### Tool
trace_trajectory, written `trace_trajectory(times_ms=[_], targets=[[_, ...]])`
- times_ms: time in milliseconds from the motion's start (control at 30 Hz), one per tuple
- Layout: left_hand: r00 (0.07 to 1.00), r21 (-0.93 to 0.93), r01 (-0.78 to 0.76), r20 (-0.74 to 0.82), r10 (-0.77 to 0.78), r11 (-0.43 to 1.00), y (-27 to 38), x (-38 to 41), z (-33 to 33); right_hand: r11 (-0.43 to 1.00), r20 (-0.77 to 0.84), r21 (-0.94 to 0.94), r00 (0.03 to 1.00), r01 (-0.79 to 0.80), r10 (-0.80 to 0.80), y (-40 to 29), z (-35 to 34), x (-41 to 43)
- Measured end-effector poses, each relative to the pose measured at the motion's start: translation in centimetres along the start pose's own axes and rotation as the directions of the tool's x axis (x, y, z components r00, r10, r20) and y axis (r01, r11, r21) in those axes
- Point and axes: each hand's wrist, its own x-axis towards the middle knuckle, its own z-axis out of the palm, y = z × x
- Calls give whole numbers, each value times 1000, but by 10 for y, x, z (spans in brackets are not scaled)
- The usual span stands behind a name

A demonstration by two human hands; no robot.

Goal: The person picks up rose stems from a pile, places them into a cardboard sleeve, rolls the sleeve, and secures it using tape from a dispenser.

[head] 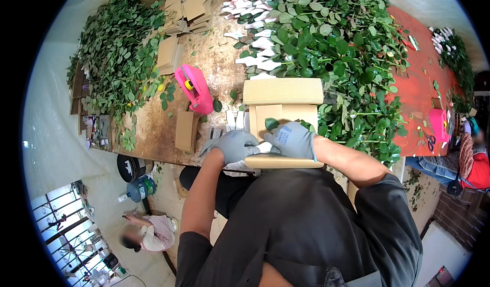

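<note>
My left hand (pixel 239 146), in a grey work glove, has its fingertips at the left end of a white-sleeved flower head (pixel 265 147). My right hand (pixel 293 139), gloved alike, is closed around the other end, and its fingers hide part of the flower. Green leaves (pixel 271 124) stick out around the right glove. Beneath both hands lies an opened cardboard wrapper (pixel 264 114). Its ribbed far flap (pixel 283 91) is raised, and its near edge (pixel 284 162) sits against my body. More white sleeves (pixel 237 119) lie just beyond my left hand.
A pink tape dispenser (pixel 195 90) stands left of the wrapper, near folded cardboard pieces (pixel 186 131). Leafy stems with white-sleeved heads (pixel 329 38) cover the right side. Another leafy heap (pixel 118 46) is at far left. Scissors (pixel 431 142) lie on the red table (pixel 415 107). Two other people are nearby.
</note>
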Motion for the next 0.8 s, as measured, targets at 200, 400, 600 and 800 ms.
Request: trace_trajectory(times_ms=[200,400,600,800], targets=[[999,43,-53,7,53,998,-3,3,0,992,-4,122,999,-33,34,8,12,-4],[947,235,223,-281,-154,946,-59,-49,-14,990,-41,128,997,-57,63,8,18,-5],[887,234,-3,-448,110,972,23,-73,-10,997,-56,78,998,1,3,3,8,-2],[888,305,-129,-388,247,943,65,-39,58,994,-124,89,991,60,-48,6,12,-4]])
